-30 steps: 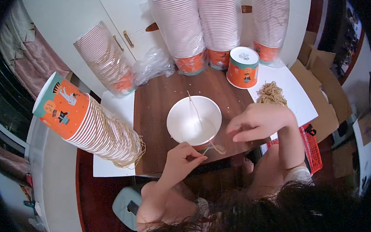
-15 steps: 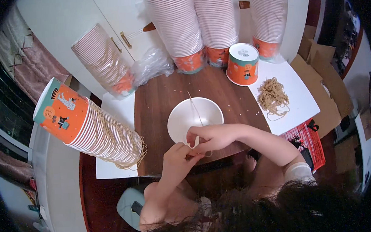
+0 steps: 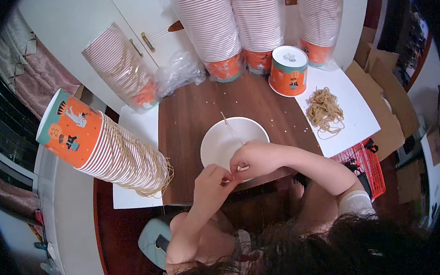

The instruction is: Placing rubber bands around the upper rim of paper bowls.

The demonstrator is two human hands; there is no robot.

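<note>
An open white paper bucket stands at the near middle of the brown table, its inside facing up. A thin tan cord comes over its far rim and runs inside toward my hands. At the near rim my left hand is closed, thumb and fingertips pinched together. Touching it, my right hand is closed in a pinch too and covers part of the bucket. Both hands seem to grip the cord at the near rim, though the fingers mostly hide it.
Left lies a long nested stack of orange buckets draped with cords. A tangled cord pile rests on the white board at right, near an upturned orange bucket. Bagged bucket stacks and crumpled plastic line the back.
My fingertips have drawn closer together at the near rim, and my right hand has shifted slightly right. The cord loop below the hands shows less. The bucket sits slightly farther right in view.
</note>
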